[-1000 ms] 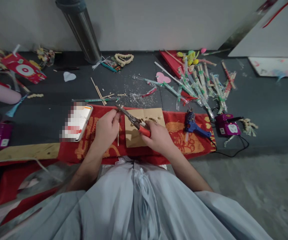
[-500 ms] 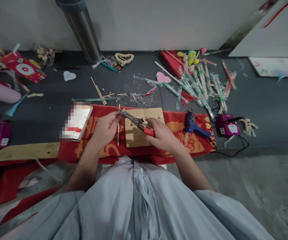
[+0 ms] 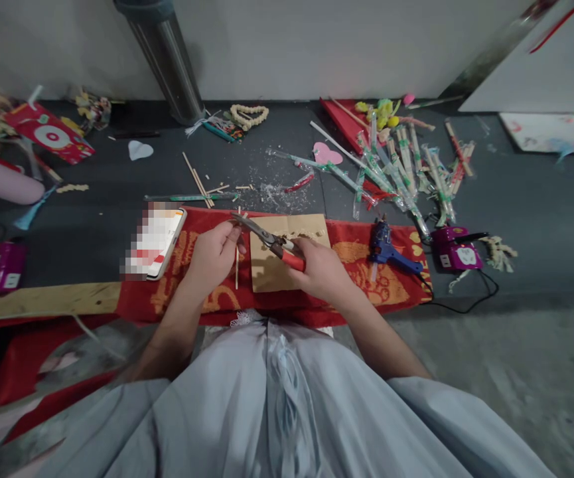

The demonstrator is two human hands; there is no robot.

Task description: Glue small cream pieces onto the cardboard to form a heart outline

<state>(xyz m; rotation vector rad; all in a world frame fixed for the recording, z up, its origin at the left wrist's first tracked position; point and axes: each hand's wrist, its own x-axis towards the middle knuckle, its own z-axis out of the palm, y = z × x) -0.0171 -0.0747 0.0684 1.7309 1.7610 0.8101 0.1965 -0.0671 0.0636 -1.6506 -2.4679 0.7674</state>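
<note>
My left hand (image 3: 213, 255) is closed around a thin wooden stick (image 3: 237, 265) that stands upright over the red patterned cloth (image 3: 366, 279). My right hand (image 3: 319, 269) grips red-handled shears (image 3: 267, 238), whose blades point left and meet the stick's upper end beside my left fingers. Under the shears lies a brown cardboard piece (image 3: 271, 272) with small cut wood bits along its far edge.
A phone (image 3: 154, 242) lies left of my hands on the cloth. A blue glue gun (image 3: 389, 251) and a purple device (image 3: 453, 247) sit to the right. Wrapped chopsticks (image 3: 406, 169), loose sticks, a pink heart (image 3: 326, 155) and a metal post (image 3: 164, 56) lie beyond.
Both hands shifted slightly; the shears' blades stayed at the top of the stick. The view moved a little to the left.
</note>
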